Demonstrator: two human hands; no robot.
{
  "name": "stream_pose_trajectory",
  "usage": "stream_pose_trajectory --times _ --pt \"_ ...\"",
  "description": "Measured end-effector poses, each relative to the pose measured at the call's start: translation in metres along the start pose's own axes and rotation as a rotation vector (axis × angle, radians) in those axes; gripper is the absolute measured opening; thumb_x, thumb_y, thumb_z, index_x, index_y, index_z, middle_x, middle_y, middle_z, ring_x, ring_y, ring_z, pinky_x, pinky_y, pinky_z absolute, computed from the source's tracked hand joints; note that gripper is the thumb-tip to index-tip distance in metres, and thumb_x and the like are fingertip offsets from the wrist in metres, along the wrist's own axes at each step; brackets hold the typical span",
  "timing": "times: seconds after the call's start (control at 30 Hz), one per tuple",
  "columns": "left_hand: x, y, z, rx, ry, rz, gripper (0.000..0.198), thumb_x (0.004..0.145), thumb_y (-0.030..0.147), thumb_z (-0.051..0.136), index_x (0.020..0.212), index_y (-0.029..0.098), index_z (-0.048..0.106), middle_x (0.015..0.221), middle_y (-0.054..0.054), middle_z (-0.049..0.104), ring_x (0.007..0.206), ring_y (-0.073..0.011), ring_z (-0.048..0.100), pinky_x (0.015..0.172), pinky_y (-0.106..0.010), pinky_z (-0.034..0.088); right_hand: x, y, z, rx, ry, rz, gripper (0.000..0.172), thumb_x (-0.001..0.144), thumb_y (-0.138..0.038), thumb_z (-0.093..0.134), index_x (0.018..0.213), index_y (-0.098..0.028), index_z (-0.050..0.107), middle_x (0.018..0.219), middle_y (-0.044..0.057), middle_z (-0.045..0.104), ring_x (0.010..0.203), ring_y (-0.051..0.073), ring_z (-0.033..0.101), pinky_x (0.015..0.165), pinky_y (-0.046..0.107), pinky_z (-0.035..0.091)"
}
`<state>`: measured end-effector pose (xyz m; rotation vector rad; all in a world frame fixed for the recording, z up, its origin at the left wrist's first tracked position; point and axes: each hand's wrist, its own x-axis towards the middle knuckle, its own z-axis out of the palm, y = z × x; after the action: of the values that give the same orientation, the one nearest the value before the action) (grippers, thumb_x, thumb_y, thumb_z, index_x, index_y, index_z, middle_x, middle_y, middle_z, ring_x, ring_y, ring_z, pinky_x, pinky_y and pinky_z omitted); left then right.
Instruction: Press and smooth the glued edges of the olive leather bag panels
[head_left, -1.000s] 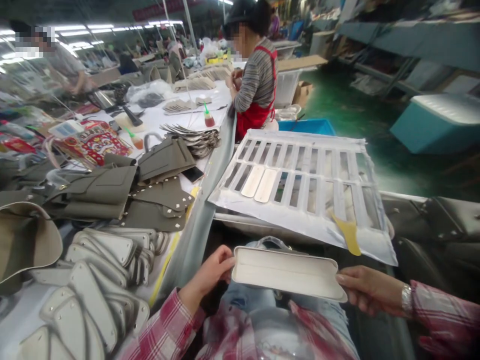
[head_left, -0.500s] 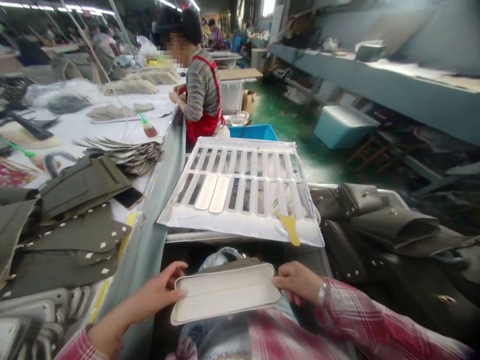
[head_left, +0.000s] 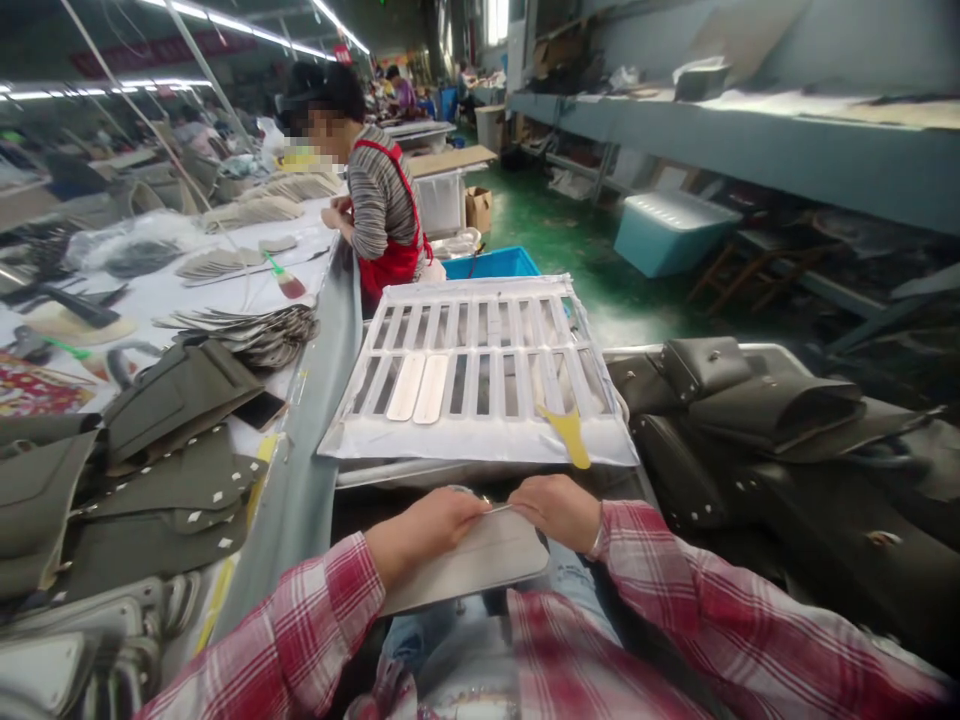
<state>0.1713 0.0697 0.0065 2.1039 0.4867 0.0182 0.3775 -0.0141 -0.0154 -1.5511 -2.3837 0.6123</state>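
A long pale panel [head_left: 480, 562] with rounded corners lies over my lap, its pale face up. My left hand [head_left: 433, 528] is closed on its far edge, with the thumb and fingers pinched near the middle. Beside it, my right hand [head_left: 556, 508] pinches the same edge a little further right. The fingertips almost meet, and a small shiny metal bit shows between them. What lies beneath the panel is mostly hidden. Just beyond my hands rests a white slatted rack [head_left: 480, 440], bearing two pale strips [head_left: 418, 388] and a yellow spatula-like scraper [head_left: 568, 436].
On the left table lie dark olive leather pieces [head_left: 180, 385] and a stack of rounded parts [head_left: 97, 640]. To the right stands a bin of olive bags [head_left: 750, 440]. A co-worker [head_left: 386, 205] in a red apron stands ahead, near a blue tub [head_left: 495, 262].
Both hands have moved from the panel's two ends to its far edge and come close together. The panel is now partly covered by my left hand. The view has tilted up slightly.
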Motion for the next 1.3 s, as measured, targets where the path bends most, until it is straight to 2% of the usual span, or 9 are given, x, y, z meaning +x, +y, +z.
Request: stream_pose_trajectory --times 0.1,0.23,0.4,0.63,0.83,1.0,1.07,1.17,1.3 --pt "-0.002 0.0 0.0 0.138 -0.088 0.066 0.026 0.085 0.015 0.042 0.094 0.016 0.067 0.092 -0.005 0.069 0.082 -0.0195 0.062 0.075 -0.027 0.044 0.0 0.0 -0.001 -0.01 -0.015 -0.005 0.037 0.093 -0.027 0.034 0.079 -0.015 0.066 0.076 0.007 0.064 0.073 0.016 0.057 0.066 0.027 0.039" --pt "-0.005 0.004 0.0 0.164 -0.093 0.076 0.026 0.088 0.019 0.039 0.098 0.018 0.064 0.095 -0.004 0.068 0.085 -0.0182 0.062 0.078 -0.026 0.045 0.0 0.002 -0.002 0.027 -0.021 -0.053 0.036 0.092 -0.028 0.035 0.076 -0.016 0.065 0.075 0.006 0.064 0.071 0.015 0.056 0.065 0.026 0.038" --pt "-0.01 0.004 0.019 0.325 -0.093 0.028 0.029 0.093 0.027 0.034 0.113 0.017 0.053 0.105 -0.008 0.063 0.097 -0.0195 0.059 0.088 -0.03 0.045 -0.005 0.003 -0.006 0.064 -0.051 -0.114 0.037 0.09 -0.03 0.034 0.082 -0.014 0.067 0.078 0.009 0.064 0.074 0.017 0.057 0.067 0.026 0.04" --pt "-0.012 0.0 0.039 0.663 -0.07 -0.02 0.04 0.091 0.015 0.029 0.129 0.006 0.035 0.112 -0.018 0.058 0.093 -0.0243 0.06 0.077 -0.038 0.052 0.023 0.002 -0.017 -0.035 -0.229 -0.026 0.04 0.087 -0.042 0.043 0.069 -0.016 0.068 0.071 0.008 0.065 0.068 0.017 0.058 0.061 0.027 0.038" --pt "-0.008 0.006 0.04 0.673 -0.083 -0.028 0.033 0.088 0.012 0.033 0.118 0.006 0.044 0.099 -0.016 0.061 0.081 -0.025 0.061 0.068 -0.038 0.052 0.047 0.01 -0.012 0.114 -0.403 0.075 0.021 0.074 -0.037 0.061 0.072 -0.017 0.068 0.073 0.004 0.064 0.065 0.015 0.055 0.056 0.025 0.034" --pt "-0.016 0.002 0.013 0.551 -0.164 -0.021 0.032 0.086 0.013 0.035 0.115 0.008 0.048 0.103 -0.016 0.061 0.089 -0.0245 0.061 0.079 -0.036 0.049 0.06 0.014 -0.012 0.237 -0.526 0.15 0.022 0.069 -0.037 0.067 0.071 -0.015 0.067 0.063 0.001 0.061 0.057 0.012 0.052 0.051 0.022 0.034" --pt "-0.031 -0.008 -0.009 0.431 -0.21 -0.01 0.034 0.086 0.016 0.038 0.118 0.012 0.05 0.111 -0.013 0.061 0.097 -0.0235 0.06 0.086 -0.034 0.047 0.063 0.015 -0.012 0.252 -0.535 0.155 0.024 0.071 -0.037 0.065 0.077 -0.015 0.069 0.068 0.002 0.064 0.061 0.013 0.054 0.053 0.023 0.037" --pt "-0.06 -0.025 -0.031 0.264 -0.175 -0.06 0.038 0.085 0.017 0.041 0.122 0.02 0.05 0.117 -0.007 0.061 0.105 -0.0215 0.058 0.092 -0.031 0.043 0.068 0.016 -0.009 0.401 -0.563 0.086 0.032 0.075 -0.037 0.059 0.098 -0.015 0.069 0.086 0.004 0.068 0.077 0.017 0.06 0.068 0.025 0.044" --pt "-0.078 -0.04 -0.027 0.31 -0.15 -0.105 0.045 0.084 0.014 0.04 0.128 0.018 0.043 0.124 -0.009 0.056 0.109 -0.0209 0.056 0.092 -0.03 0.042 0.076 0.011 -0.002 0.575 -0.647 -0.029 0.042 0.084 -0.039 0.05 0.118 -0.018 0.062 0.105 0.004 0.065 0.095 0.021 0.059 0.084 0.029 0.043"
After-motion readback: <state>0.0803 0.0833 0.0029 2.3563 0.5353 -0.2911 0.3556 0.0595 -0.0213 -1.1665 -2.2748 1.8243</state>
